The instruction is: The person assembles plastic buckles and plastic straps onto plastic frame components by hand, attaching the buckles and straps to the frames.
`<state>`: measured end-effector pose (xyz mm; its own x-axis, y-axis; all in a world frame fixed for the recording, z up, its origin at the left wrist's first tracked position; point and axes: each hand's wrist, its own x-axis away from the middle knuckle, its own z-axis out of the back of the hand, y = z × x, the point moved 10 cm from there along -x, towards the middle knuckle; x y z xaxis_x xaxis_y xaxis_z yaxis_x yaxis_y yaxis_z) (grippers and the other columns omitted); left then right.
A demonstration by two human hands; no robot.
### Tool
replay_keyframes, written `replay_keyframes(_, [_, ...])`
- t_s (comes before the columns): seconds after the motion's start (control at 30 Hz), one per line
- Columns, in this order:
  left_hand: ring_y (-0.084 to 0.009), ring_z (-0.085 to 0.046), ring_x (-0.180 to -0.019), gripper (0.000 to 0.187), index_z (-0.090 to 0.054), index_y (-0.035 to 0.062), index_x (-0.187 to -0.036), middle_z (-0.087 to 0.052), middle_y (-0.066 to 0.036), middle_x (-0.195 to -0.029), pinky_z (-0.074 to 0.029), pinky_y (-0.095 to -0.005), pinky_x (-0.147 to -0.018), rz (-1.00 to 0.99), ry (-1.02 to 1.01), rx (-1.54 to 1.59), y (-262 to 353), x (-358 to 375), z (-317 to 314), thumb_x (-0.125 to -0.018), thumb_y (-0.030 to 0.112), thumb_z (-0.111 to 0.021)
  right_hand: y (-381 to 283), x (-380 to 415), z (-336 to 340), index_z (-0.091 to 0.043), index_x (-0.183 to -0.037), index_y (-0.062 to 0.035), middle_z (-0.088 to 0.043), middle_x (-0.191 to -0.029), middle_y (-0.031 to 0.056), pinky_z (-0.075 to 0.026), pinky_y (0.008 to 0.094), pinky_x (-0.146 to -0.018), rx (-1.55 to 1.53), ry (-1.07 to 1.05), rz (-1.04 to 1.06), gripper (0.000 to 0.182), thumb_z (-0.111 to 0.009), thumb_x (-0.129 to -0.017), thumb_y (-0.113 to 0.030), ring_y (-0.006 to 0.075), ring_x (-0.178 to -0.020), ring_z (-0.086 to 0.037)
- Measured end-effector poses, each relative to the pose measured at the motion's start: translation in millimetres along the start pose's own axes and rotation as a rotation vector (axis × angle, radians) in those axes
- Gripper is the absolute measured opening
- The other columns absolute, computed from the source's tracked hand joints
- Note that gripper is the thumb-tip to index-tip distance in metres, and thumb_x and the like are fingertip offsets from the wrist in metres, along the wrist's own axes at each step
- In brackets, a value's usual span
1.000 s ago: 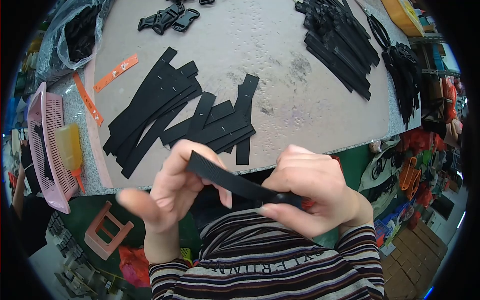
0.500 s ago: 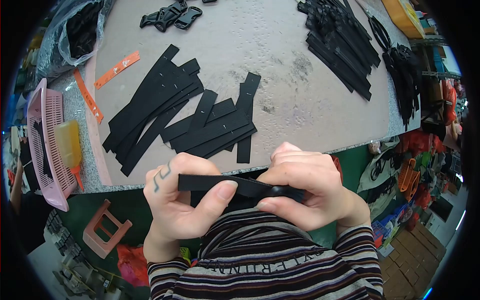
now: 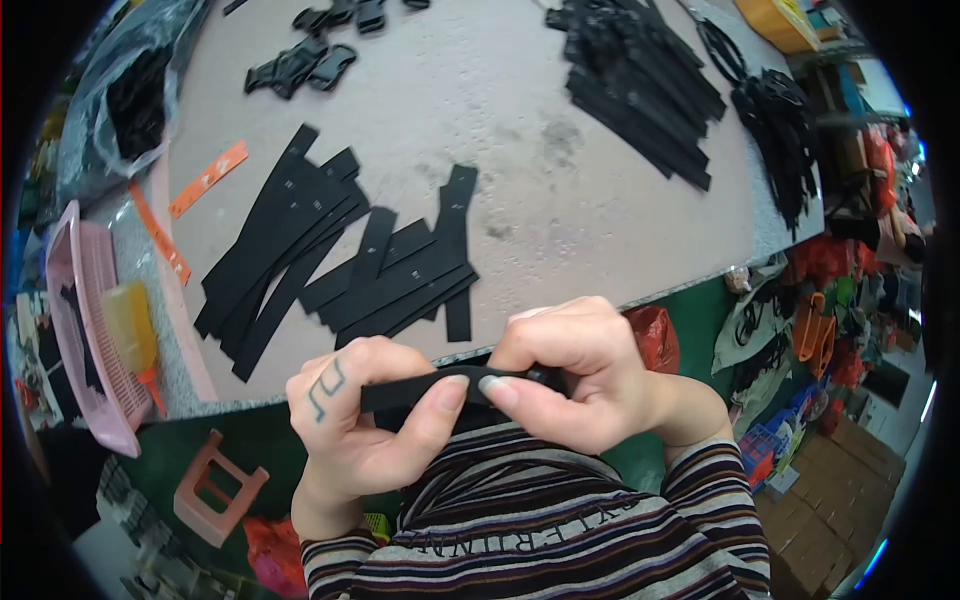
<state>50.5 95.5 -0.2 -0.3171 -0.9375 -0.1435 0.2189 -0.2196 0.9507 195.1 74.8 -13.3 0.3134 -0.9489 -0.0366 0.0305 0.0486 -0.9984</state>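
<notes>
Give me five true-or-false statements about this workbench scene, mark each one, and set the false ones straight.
1. The left hand and right hand hold the same black webbing strap. True.
2. The black plastic buckles lie between the two hands. False: the black plastic buckles lie toward the far side of the table.
3. Two orange strips lie left of the flat black straps in the picture. True.
4. The perforated basket is blue and at the picture's right. False: the perforated basket is pink and at the left.
5. The person's sleeves are striped. True.
</notes>
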Motion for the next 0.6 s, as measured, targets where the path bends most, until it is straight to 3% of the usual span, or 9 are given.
replay_keyframes(0.13, [-0.0124,-0.057,-0.051,0.019,-0.059,0.0008,-0.083,-0.062,-0.008,-0.063,-0.043,-0.0250,-0.049,0.043,0.042,0.043,-14,7,-9,-0.079,0.003,-0.077,4,2,10,-0.066,-0.080,0.0020,-0.061,-0.063,0.0076,-0.042,0.0294,-0.048,0.009,-0.008,-0.051,0.013,-0.070,-0.088,-0.007,0.0168,-0.051,-0.058])
replay_keyframes(0.2, [-0.0104,-0.055,-0.051,0.017,-0.055,0.0004,-0.087,-0.059,-0.006,-0.064,-0.043,-0.0225,-0.049,0.203,0.107,0.272,-29,3,-8,-0.086,0.003,-0.072,18,3,6,-0.067,-0.094,0.0027,-0.065,-0.067,0.0056,-0.045,0.0275,-0.050,-0.308,-0.027,-0.272,0.015,-0.072,-0.091,-0.012,0.0130,-0.055,-0.061])
replay_keyframes(0.27, [-0.0091,-0.055,-0.054,0.012,-0.054,-0.0014,-0.098,-0.060,-0.007,-0.073,-0.044,-0.0204,-0.051,0.241,0.048,0.316,-43,-3,-11,-0.093,0.004,-0.063,16,2,17,-0.066,-0.108,0.0020,-0.069,-0.076,0.0078,-0.049,0.0278,-0.055,-0.160,-0.011,-0.140,0.025,-0.072,-0.093,-0.016,0.0130,-0.061,-0.065])
replay_keyframes(0.33, [-0.0086,-0.057,-0.058,0.019,-0.055,-0.0008,-0.110,-0.063,-0.008,-0.078,-0.045,-0.0210,-0.054,0.377,0.026,0.241,-58,-2,-18,-0.094,0.004,-0.063,28,20,31,-0.066,-0.108,0.0004,-0.069,-0.080,0.0131,-0.052,0.0327,-0.061,-0.140,-0.084,-0.515,0.029,-0.072,-0.092,-0.023,0.0204,-0.067,-0.068])
replay_keyframes(0.43, [-0.0069,-0.055,-0.063,0.027,-0.054,0.0018,-0.122,-0.062,-0.006,-0.086,-0.045,-0.0197,-0.056,0.184,-0.077,0.166,-47,-1,-22,-0.096,0.007,-0.060,-51,24,123,-0.067,-0.102,0.0018,-0.068,-0.083,0.0136,-0.053,0.0318,-0.067,0.626,0.399,-0.082,0.021,-0.074,-0.088,-0.012,0.0198,-0.071,-0.067])
replay_keyframes(0.47, [-0.0060,-0.054,-0.064,0.027,-0.054,0.0021,-0.123,-0.061,-0.006,-0.088,-0.044,-0.0189,-0.056,0.165,-0.090,0.129,-44,4,-19,-0.098,0.009,-0.058,-69,37,164,-0.068,-0.103,0.0025,-0.068,-0.084,0.0096,-0.051,0.0292,-0.062,0.838,0.628,-0.003,0.020,-0.072,-0.089,-0.011,0.0161,-0.067,-0.064])
replay_keyframes(0.5, [-0.0102,-0.062,-0.068,0.033,-0.057,0.0015,-0.122,-0.064,-0.005,-0.081,-0.050,-0.0226,-0.063,0.242,-0.050,0.086,-49,8,-11,-0.090,0.003,-0.066,-83,42,197,-0.068,-0.106,0.0022,-0.069,-0.087,0.0058,-0.047,0.0247,-0.056,0.785,0.798,-0.064,0.019,-0.071,-0.091,-0.010,0.0108,-0.064,-0.062])
replay_keyframes(0.53, [-0.0103,-0.062,-0.069,0.030,-0.060,0.0016,-0.118,-0.064,-0.006,-0.081,-0.051,-0.0233,-0.064,0.243,-0.055,0.050,-45,9,-7,-0.089,0.001,-0.066,-93,47,234,-0.069,-0.108,0.0007,-0.070,-0.087,0.0039,-0.043,0.0213,-0.052,0.946,0.885,0.017,0.020,-0.071,-0.093,-0.011,0.0072,-0.062,-0.059])
replay_keyframes(0.6, [-0.0099,-0.063,-0.068,0.027,-0.064,0.0014,-0.114,-0.065,-0.006,-0.080,-0.051,-0.0230,-0.063,0.228,-0.072,0.025,-43,12,-7,-0.088,-0.001,-0.067,-83,45,304,-0.069,-0.111,0.0001,-0.069,-0.081,0.0049,-0.048,0.0240,-0.059,1.068,0.899,-0.016,0.028,-0.072,-0.094,-0.021,0.0083,-0.065,-0.060])
